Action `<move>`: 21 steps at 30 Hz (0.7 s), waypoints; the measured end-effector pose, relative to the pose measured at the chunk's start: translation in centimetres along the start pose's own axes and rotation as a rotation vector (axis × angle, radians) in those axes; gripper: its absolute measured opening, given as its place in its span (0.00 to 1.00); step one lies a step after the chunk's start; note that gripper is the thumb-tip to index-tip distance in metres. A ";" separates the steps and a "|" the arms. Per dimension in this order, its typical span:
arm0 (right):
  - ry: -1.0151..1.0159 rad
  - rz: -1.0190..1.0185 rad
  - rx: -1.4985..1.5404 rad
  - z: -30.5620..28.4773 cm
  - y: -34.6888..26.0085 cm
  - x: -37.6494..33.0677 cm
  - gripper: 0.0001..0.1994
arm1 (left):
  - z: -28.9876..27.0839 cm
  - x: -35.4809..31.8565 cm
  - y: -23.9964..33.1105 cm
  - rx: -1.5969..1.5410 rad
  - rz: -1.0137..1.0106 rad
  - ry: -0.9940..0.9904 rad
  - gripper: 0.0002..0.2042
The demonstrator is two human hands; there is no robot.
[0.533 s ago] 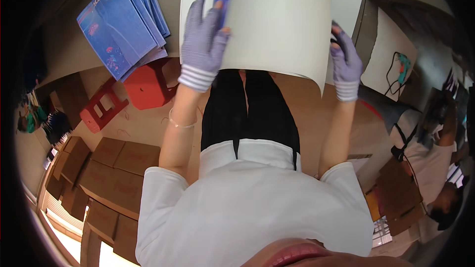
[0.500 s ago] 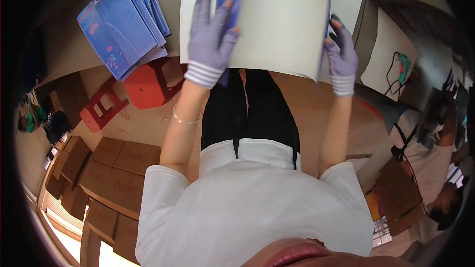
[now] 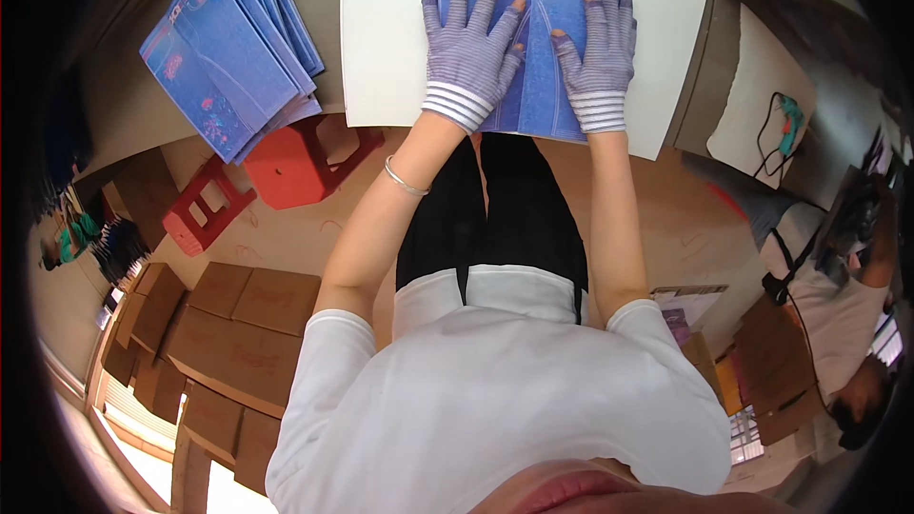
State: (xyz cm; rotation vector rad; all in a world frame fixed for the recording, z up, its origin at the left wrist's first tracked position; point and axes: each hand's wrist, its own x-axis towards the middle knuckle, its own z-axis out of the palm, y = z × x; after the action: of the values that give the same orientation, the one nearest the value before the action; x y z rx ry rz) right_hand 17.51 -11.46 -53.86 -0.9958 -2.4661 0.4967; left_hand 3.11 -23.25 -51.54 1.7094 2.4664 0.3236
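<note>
A blue denim-print paper sheet [image 3: 540,76] with pink flower motifs lies in front of me, its two side flaps folded inward to meet near the middle. My left hand [image 3: 472,52] rests flat on the left flap, fingers spread. On the right flap, my right hand [image 3: 600,62] lies open too, its thumb apart from the fingers. Both wear striped purple-grey gloves with some bare fingertips. Beneath the blue sheet, white paper [image 3: 386,48] shows on either side. A fanned stack of similar blue folded sheets [image 3: 228,67] sits to the left on the grey table.
Red plastic stools [image 3: 286,171] stand under the table's left edge. Cardboard boxes [image 3: 243,352] are piled at lower left. A green tool with a black cord [image 3: 788,124] lies on a pale board at right. Another person [image 3: 824,276] is at far right.
Both flaps of the blue sheet have come over, covering its white inner side. My left hand moved right, my right hand moved left, and both now lie flat on the print.
</note>
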 end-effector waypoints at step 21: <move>-0.156 0.061 -0.208 -0.3 -2.1 1.0 0.31 | -0.1 -0.1 -0.8 -0.107 -0.011 -0.002 0.30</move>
State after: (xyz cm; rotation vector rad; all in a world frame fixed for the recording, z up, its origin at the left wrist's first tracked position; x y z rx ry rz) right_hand 15.84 -12.13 -52.30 -1.1556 -2.6757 0.3537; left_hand 2.38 -23.62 -51.62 1.6518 2.4093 0.4439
